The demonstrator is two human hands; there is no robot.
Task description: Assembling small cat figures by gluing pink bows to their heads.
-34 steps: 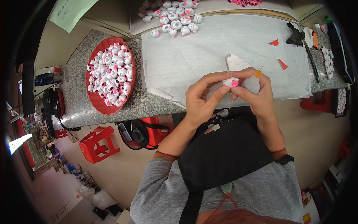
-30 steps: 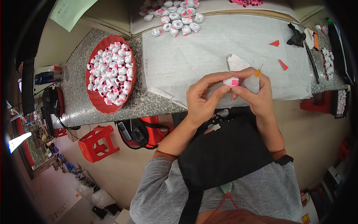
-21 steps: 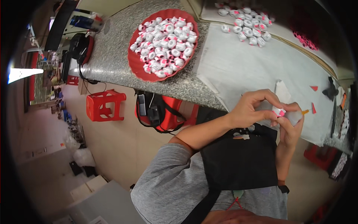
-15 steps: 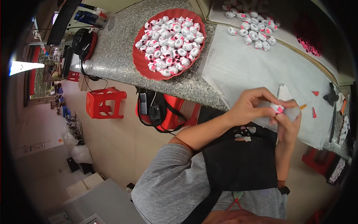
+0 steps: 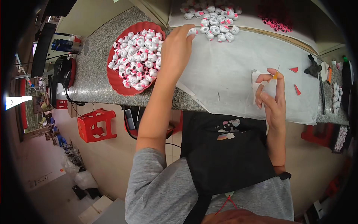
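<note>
Presently | left hand [image 5: 176, 50] pinching rounded white-pink piece [image 5: 192, 32] | right hand [image 5: 275, 106] clasping translucent bottle [image 5: 270, 89] | scalloped red dish [image 5: 115, 80]

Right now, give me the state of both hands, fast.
Left hand: closed, holding a small white-and-pink piece.
Right hand: closed around a translucent white bottle with an orange needle tip.

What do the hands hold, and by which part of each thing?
The left hand holds a small white-and-pink piece; the exact gripping place is hidden. The right hand holds a translucent bottle by its rounded body.
</note>
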